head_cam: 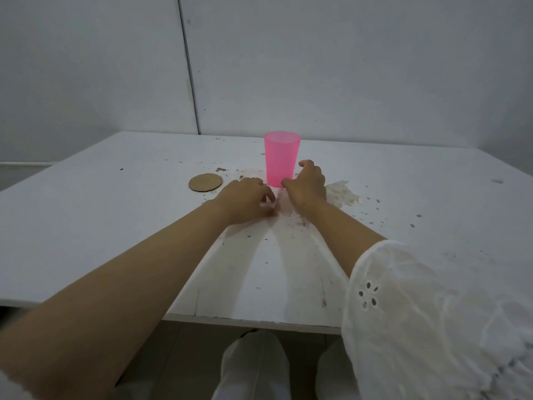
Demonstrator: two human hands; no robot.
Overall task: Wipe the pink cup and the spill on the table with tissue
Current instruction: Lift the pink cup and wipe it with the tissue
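The pink cup (282, 158) stands upright on the white table (115, 215), past its middle. My right hand (307, 183) wraps the cup's lower right side, thumb in front of the base and fingers behind it. My left hand (248, 199) lies palm down just left of the cup, fingers curled onto a small pale tissue (271, 204) pressed on the table. A faint pinkish spill (284, 209) spreads from the cup's base toward me, between my hands. A crumpled, stained tissue (343, 193) lies right of my right hand.
A round brown coaster (205, 182) lies left of the cup. Dark specks and stains dot the table, mostly on the right side (415, 217). Grey wall panels rise right behind the table. The near table edge (253, 320) runs above my knees.
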